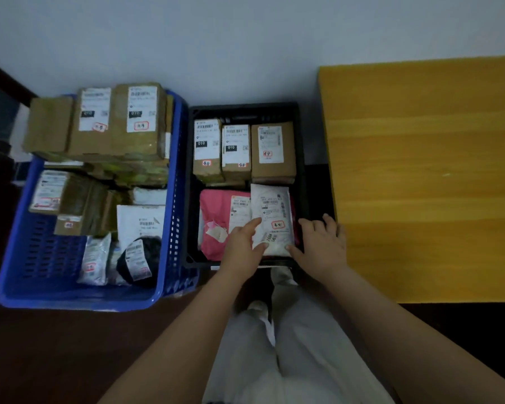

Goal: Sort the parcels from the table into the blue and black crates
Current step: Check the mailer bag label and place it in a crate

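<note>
A white soft parcel with a printed label lies in the near half of the black crate, partly over a pink parcel. My left hand touches the white parcel's left edge, index finger stretched onto it and thumb at its near corner. My right hand lies at its right side, thumb against the near right corner and fingers over the crate's rim. Three brown boxes stand along the crate's far side. The blue crate on the left holds stacked cardboard boxes and soft bags.
The yellow wooden table stands to the right of the black crate, with no parcel on the part I see. Both crates sit on a dark floor against a pale wall. My legs in light trousers are just in front of the black crate.
</note>
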### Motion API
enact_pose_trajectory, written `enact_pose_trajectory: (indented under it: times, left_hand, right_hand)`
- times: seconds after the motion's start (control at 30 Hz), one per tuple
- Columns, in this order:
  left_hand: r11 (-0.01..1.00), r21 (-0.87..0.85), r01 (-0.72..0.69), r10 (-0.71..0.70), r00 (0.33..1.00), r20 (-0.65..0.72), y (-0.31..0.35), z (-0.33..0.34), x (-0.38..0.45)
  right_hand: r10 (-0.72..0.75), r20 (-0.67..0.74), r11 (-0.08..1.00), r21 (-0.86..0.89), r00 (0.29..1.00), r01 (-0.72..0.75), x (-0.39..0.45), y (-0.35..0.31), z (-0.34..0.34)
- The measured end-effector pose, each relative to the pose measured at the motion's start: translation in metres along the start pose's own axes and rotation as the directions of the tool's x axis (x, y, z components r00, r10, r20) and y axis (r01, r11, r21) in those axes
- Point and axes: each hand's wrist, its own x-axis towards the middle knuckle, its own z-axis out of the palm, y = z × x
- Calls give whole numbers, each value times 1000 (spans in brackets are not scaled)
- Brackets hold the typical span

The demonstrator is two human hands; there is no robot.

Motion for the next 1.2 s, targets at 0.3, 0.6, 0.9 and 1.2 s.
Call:
enact_pose_trajectory:
  times: [0.3,0.6,0.9,1.2]
  left_hand:
    - [953,64,-297,297,955,6,64,-18,-43]
    - [821,190,-538,528,843,103,152,28,-68]
    - [717,178,-674,644,738,201,263,142,-101]
    - [677,117,-727,694,683,227,375,304,-146]
  right_hand:
    - [136,-315,982,171,939,-85,-76,11,-39]
    - [311,-409,935,296,858,-198,-131,80,-68]
    - [411,-526,889,413,745,-199,-187,215,-88]
    - [543,-504,823,480,672,-305,-253,401,-100]
